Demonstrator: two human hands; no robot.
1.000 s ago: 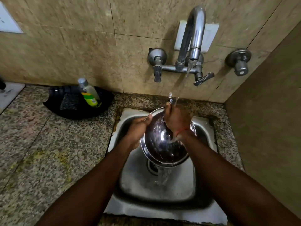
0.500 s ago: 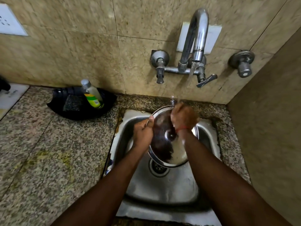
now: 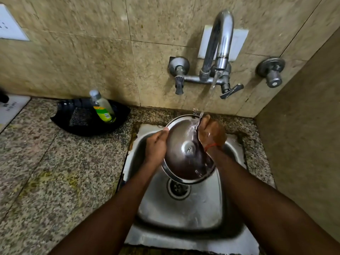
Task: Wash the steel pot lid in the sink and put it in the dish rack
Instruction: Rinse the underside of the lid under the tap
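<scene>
**Lid under the tap, both hands on its rim**

We see both forearms reach in from the near edge over the sink [image 3: 184, 214]. The left hand [image 3: 156, 146] clasps the left rim of the lid [image 3: 185, 159], thumb laid on the edge and fingers curled out of sight behind it. The right hand [image 3: 211, 135] grips the upper right rim, thumb raised and fingers wrapped round the edge.

The lid hangs tilted over the back half of the sink, above the drain [image 3: 178, 188], its hollow side toward us. Water [image 3: 207, 100] from the tap [image 3: 220, 43] lands where the right hand meets the rim.

Left of the sink, at the back edge of the surface [image 3: 55, 172], a black tray [image 3: 88, 124] holds a bottle [image 3: 103, 107].
</scene>
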